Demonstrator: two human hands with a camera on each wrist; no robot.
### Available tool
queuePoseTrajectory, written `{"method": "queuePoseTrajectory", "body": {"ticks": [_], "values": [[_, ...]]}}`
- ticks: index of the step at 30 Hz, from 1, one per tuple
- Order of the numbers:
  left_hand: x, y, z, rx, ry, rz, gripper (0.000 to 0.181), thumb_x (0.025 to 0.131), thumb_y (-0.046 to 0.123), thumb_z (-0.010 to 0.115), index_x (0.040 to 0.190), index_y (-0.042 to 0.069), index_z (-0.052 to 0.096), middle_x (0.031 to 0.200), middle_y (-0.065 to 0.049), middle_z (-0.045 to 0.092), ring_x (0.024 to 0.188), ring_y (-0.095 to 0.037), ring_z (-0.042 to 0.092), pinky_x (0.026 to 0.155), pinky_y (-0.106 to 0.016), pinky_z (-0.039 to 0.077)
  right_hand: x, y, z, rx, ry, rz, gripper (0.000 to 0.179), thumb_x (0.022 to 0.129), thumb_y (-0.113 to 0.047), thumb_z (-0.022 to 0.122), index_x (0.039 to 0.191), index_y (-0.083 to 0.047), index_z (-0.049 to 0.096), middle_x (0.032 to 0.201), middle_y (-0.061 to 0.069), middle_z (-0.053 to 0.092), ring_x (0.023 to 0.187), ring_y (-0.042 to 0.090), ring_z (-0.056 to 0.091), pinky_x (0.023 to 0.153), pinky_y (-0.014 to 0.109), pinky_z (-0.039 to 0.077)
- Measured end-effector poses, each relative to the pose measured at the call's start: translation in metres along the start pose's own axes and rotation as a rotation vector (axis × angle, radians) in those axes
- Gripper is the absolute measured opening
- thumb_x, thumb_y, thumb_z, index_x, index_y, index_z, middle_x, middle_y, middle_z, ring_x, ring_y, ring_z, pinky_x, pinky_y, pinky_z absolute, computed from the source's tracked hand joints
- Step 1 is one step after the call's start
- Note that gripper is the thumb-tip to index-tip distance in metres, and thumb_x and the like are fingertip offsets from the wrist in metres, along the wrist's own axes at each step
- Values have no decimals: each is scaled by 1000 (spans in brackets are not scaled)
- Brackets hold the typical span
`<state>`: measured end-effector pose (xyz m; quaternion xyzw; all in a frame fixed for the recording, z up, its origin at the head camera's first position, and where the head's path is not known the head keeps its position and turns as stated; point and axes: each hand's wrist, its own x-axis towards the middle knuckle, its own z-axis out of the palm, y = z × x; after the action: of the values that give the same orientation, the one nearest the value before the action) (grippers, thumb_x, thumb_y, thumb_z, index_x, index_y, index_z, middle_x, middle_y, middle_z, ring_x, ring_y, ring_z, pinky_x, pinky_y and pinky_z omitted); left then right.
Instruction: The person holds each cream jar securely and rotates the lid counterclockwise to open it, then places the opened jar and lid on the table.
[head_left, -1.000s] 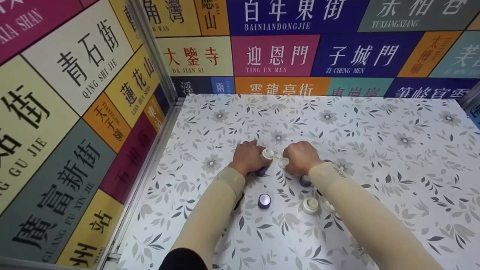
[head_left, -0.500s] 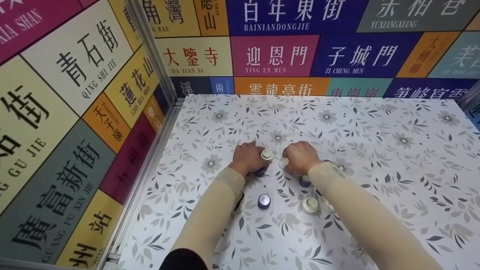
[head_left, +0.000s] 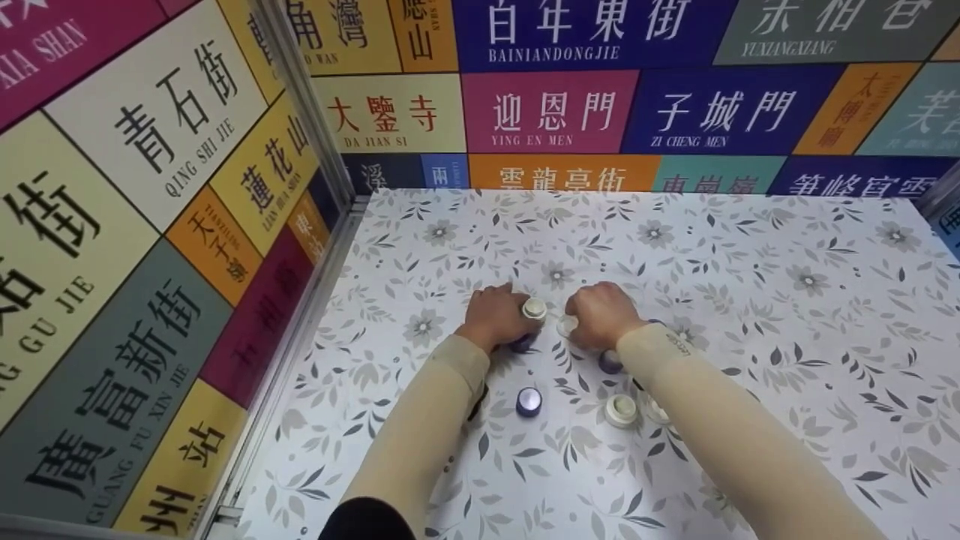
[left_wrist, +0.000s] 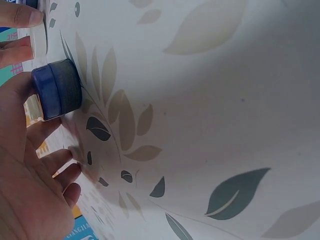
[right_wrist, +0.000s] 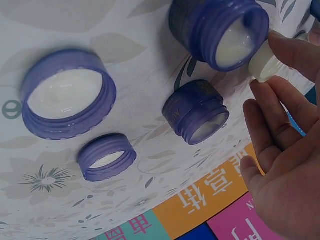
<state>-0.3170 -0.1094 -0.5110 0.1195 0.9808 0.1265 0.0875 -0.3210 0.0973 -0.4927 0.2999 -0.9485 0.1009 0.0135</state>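
My left hand [head_left: 496, 315] grips a small cream-coloured jar [head_left: 534, 308] between thumb and index finger, the other fingers loosely curled. A dark blue-purple jar [left_wrist: 57, 90] stands beside that hand, partly in front of the small jar in the left wrist view. Opposite, my right hand [head_left: 604, 315] pinches a small whitish round cap [right_wrist: 265, 61] between thumb and index fingertip. Near it in the right wrist view are a larger open purple jar [right_wrist: 220, 32] and a smaller one [right_wrist: 195, 112], both pale inside. Fingertips are partly hidden in the head view.
Two upturned purple lids, one large [right_wrist: 67, 95] and one small [right_wrist: 107, 157], lie on the flower-patterned tabletop [head_left: 750, 300]. Closer to me are a purple-topped round piece [head_left: 529, 403] and a cream jar [head_left: 621, 411]. Sign-covered walls [head_left: 555, 112] border the back and left.
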Motion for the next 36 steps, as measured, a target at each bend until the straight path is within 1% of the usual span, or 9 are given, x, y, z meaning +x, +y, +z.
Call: {"method": "queuePoseTrajectory", "body": {"ticks": [5, 8, 13, 15, 19, 23, 26, 29, 36], "values": [[-5, -3, -3, -39, -12, 1, 55, 89, 59, 55, 133, 27, 65, 145, -4, 53, 137, -27, 42, 110, -47, 27, 1, -1, -1, 1, -24, 13, 17, 61, -13, 73, 57, -18, 57, 57, -2, 53, 58, 29, 50, 63, 46, 42], [-10, -8, -4, -48, -11, 6, 60, 89, 62, 54, 132, 22, 66, 142, -5, 56, 132, -27, 47, 109, -45, 28, 2, -2, -1, 2, -44, 25, 13, 63, -14, 73, 60, -17, 61, 59, -2, 56, 61, 30, 52, 66, 47, 43], [-24, -19, -6, -45, 29, 71, 55, 88, 61, 56, 113, 15, 73, 117, -4, 67, 109, -26, 60, 98, -44, 39, 3, -1, 2, 11, -71, 43, 9, 64, -14, 73, 64, -16, 64, 62, -1, 58, 64, 30, 53, 69, 46, 43], [-31, -23, -6, -48, 56, 110, 53, 86, 58, 60, 110, 14, 74, 112, -3, 69, 105, -25, 61, 96, -43, 41, 3, -1, 2, 16, -76, 48, 9, 63, -13, 73, 65, -16, 65, 62, -1, 57, 64, 30, 52, 68, 46, 43], [-40, -29, -4, -22, 97, 160, 58, 81, 56, 68, 119, 12, 72, 122, -5, 68, 118, -25, 58, 102, -40, 39, 2, 1, 1, 22, -66, 48, 10, 63, -13, 75, 71, -12, 70, 65, 1, 61, 67, 31, 54, 70, 46, 43], [-43, -32, 2, -2, 114, 160, 62, 77, 53, 75, 123, 12, 70, 131, -6, 63, 128, -26, 51, 107, -41, 34, 0, 2, 1, 26, -58, 52, 23, 63, -14, 76, 85, -7, 76, 75, 4, 68, 73, 34, 59, 77, 49, 45], [-43, -32, 6, -11, 123, 142, 61, 74, 52, 77, 120, 13, 70, 132, -7, 62, 129, -26, 50, 107, -42, 33, 1, 1, 1, 26, -60, 49, 21, 63, -14, 76, 84, -7, 76, 74, 4, 67, 72, 34, 58, 77, 49, 45], [-42, -31, 10, -21, 134, 132, 59, 72, 50, 79, 117, 13, 71, 132, -7, 61, 127, -25, 50, 107, -40, 33, 1, 0, 1, 22, -60, 40, 12, 63, -13, 75, 74, -10, 72, 66, 2, 62, 67, 32, 55, 71, 48, 43], [-40, -26, 14, -52, 174, 149, 49, 73, 40, 79, 111, 11, 73, 130, -8, 62, 125, -27, 52, 107, -40, 34, 3, 0, 1, 2, -73, 28, 11, 63, -15, 76, 67, -14, 66, 64, 1, 59, 65, 31, 53, 68, 47, 42]]}}
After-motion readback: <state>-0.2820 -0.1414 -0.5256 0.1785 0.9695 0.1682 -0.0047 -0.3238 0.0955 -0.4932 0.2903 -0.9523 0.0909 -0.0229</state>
